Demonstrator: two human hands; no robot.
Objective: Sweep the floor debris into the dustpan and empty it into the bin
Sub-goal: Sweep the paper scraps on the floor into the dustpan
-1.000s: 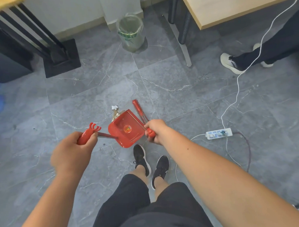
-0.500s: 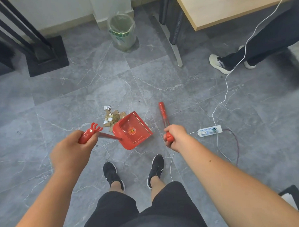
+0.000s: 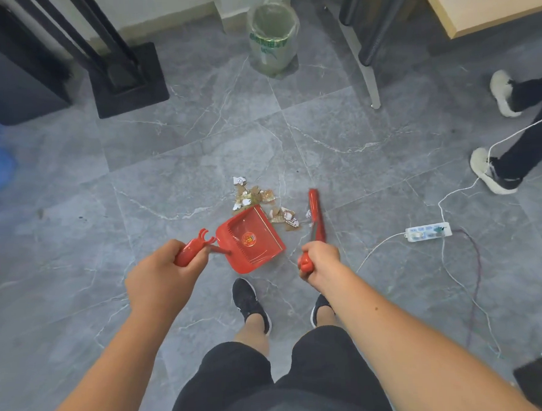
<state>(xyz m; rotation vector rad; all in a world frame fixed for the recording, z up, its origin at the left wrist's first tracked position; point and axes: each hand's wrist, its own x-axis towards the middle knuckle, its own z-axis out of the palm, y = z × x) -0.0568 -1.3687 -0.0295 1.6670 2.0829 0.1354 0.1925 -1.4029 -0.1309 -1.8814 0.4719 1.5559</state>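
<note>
My left hand [image 3: 161, 275] grips the red handle of a red dustpan [image 3: 249, 239], whose open lip points up and right toward a small pile of brown and white paper debris [image 3: 257, 199] on the grey tile floor. My right hand [image 3: 320, 260] holds a red hand brush [image 3: 316, 215] that stands just right of the debris, its head on the floor. A bin [image 3: 271, 37] lined with a clear green-printed bag stands at the far wall, well beyond the pile.
My two black shoes [image 3: 249, 302] stand just behind the dustpan. A white power strip [image 3: 427, 232] with trailing cables lies to the right. Another person's feet [image 3: 492, 170] are at the right edge. A black stand base [image 3: 127, 78] and table legs [image 3: 365, 55] flank the bin.
The brush has moved right and away from the dustpan, uncovering more debris between them. The view has shifted, and my feet have stepped apart.
</note>
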